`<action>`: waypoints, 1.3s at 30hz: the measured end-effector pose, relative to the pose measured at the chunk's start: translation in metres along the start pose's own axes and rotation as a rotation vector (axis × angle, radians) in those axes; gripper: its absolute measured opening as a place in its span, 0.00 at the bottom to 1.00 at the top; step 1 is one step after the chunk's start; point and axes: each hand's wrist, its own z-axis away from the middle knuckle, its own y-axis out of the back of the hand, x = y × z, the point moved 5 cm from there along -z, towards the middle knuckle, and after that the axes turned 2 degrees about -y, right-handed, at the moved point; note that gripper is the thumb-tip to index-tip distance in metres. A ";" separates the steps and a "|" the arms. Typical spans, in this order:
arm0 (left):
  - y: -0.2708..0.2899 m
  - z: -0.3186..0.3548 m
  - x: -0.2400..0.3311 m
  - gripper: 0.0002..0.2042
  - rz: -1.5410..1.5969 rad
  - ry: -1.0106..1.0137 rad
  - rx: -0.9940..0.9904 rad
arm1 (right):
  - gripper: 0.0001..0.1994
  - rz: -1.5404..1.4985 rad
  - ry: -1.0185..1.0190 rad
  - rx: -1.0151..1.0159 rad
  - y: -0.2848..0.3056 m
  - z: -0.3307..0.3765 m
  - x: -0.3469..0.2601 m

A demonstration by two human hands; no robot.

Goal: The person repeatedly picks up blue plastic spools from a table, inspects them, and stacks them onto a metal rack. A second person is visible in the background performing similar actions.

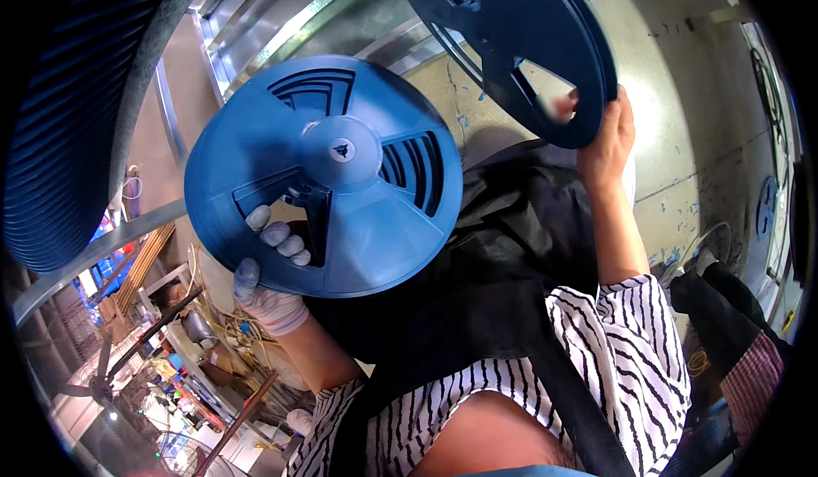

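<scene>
Nearest the camera is the person's black-and-white striped sleeve (630, 358), with black fabric (477, 281) spread just beyond it. From the lower left the left hand (268, 285), in a pale thin glove, rises with its fingers (277, 234) hooked through a wedge-shaped opening of a large round blue plastic reel (328, 174), the thumb behind the flange, so the hand is closed on the reel and holds it tilted, face toward the camera. On the right, the bare right hand (607, 140) is raised farther off, wrist bent back, fingers curled over the lower rim of a second, darker blue plastic reel (520, 38) and gripping it; one fingertip shows blurred through its cut-out. Beyond both reels lie a worn pale concrete floor (682, 119) and shiny ribbed metal sheeting (281, 17). The likely risk is a slip: each reel hangs from only a few fingers near one edge, so a twist or knock between the two discs could lever one loose onto the floor.
</scene>
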 end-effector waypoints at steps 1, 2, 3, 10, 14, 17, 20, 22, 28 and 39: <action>-0.001 0.002 0.000 0.34 0.005 0.012 0.000 | 0.21 0.062 0.030 -0.143 -0.011 0.011 -0.003; -0.004 0.002 -0.001 0.34 0.004 0.019 0.000 | 0.22 0.269 0.223 -0.264 -0.026 0.017 -0.013; -0.008 0.000 -0.002 0.34 0.004 0.025 -0.008 | 0.23 0.196 0.212 -0.328 -0.038 0.030 -0.005; -0.005 -0.010 -0.012 0.34 0.029 0.031 0.149 | 0.27 0.345 0.507 -0.888 -0.093 0.112 0.025; -0.003 -0.017 -0.015 0.35 0.085 0.077 0.115 | 0.31 0.361 0.419 -0.835 -0.085 0.117 0.039; -0.005 -0.017 -0.016 0.36 0.087 0.080 0.094 | 0.35 0.308 0.448 -0.832 -0.084 0.117 0.035; -0.010 -0.017 -0.019 0.36 0.105 0.088 0.069 | 0.35 0.385 0.465 -0.922 -0.088 0.107 0.013; -0.014 -0.019 -0.021 0.35 0.087 0.084 0.063 | 0.30 0.403 0.572 -0.885 -0.087 0.104 0.012; -0.006 -0.010 -0.011 0.30 0.063 -0.026 0.078 | 0.19 0.265 0.278 -0.448 -0.044 0.046 -0.033; -0.013 -0.011 0.005 0.13 0.169 -0.122 -0.237 | 0.14 -0.170 -0.232 0.201 0.044 0.022 0.000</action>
